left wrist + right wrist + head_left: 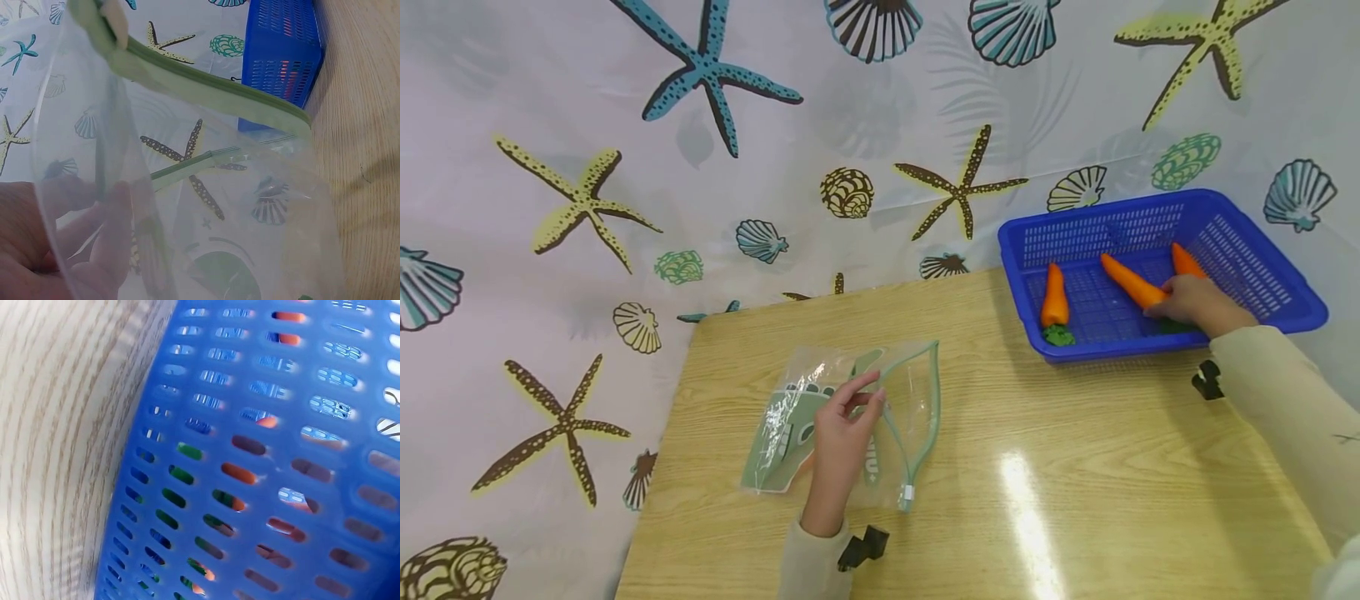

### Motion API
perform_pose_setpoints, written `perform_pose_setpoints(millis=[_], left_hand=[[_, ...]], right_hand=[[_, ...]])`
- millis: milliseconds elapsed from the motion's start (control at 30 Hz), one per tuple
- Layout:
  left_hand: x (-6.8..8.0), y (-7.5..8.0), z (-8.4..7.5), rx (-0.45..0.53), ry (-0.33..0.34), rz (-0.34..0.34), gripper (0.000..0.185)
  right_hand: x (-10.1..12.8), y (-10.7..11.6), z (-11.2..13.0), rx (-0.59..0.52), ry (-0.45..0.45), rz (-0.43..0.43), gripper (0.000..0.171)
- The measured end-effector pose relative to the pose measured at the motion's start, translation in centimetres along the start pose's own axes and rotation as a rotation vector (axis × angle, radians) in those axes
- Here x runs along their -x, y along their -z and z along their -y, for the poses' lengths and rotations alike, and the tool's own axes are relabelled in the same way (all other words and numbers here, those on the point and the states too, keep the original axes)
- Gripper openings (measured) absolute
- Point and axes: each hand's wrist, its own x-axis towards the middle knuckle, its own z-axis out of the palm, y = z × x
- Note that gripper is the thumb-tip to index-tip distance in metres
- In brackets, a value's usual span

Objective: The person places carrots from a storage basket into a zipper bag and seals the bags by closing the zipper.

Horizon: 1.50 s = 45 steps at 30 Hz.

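Note:
My left hand (844,429) pinches the near rim of a clear zip bag (913,392) with a pale green zip edge and green printing. The bag lies on the table with its mouth spread toward the right. In the left wrist view the fingers (112,240) show through the plastic below the green zip edge (206,87). Inside a blue basket (1026,312), my right hand (1197,302) grips an orange carrot (1131,282) near its green-topped end. The right wrist view shows that hand only through the slots of the basket wall (275,494).
Another carrot (1055,296) with a green top lies at the basket's left side. A third carrot (1186,261) is partly hidden behind the right hand. The wooden table (977,500) meets a cloth (760,183) printed with starfish and shells at the back and left.

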Motion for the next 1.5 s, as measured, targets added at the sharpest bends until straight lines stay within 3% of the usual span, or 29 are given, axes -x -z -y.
perform_pose_setpoints(millis=[100, 367, 667, 833, 1200, 1500], left_hand=[[0.0, 0.0, 0.5, 0.001, -0.012, -0.001, 0.026], [0.0, 0.0, 0.4, -0.006, 0.025, 0.003, 0.027], [0.4, -0.3, -2.3, -0.027, -0.011, 0.026, 0.025], [0.5, -0.3, -2.6, -0.015, -0.008, 0.020, 0.024], [0.8, 0.1, -2.5, 0.002, 0.019, 0.009, 0.025], [0.8, 0.4, -2.8, -0.001, 0.003, -0.002, 0.025]], right_hand=[[-0.1, -0.1, -0.2, -0.008, 0.001, 0.010, 0.062], [-0.7, -0.2, -0.2, -0.026, 0.062, -0.115, 0.067], [0.3, 0.1, 1.0, -0.142, 0.139, -0.261, 0.066], [1.4, 0.3, 2.4, -0.238, 0.173, -0.314, 0.063], [4.7, 1.0, 5.6, -0.400, 0.162, -0.362, 0.065], [8.5, 0.7, 9.4, -0.453, 0.305, -0.340, 0.052]])
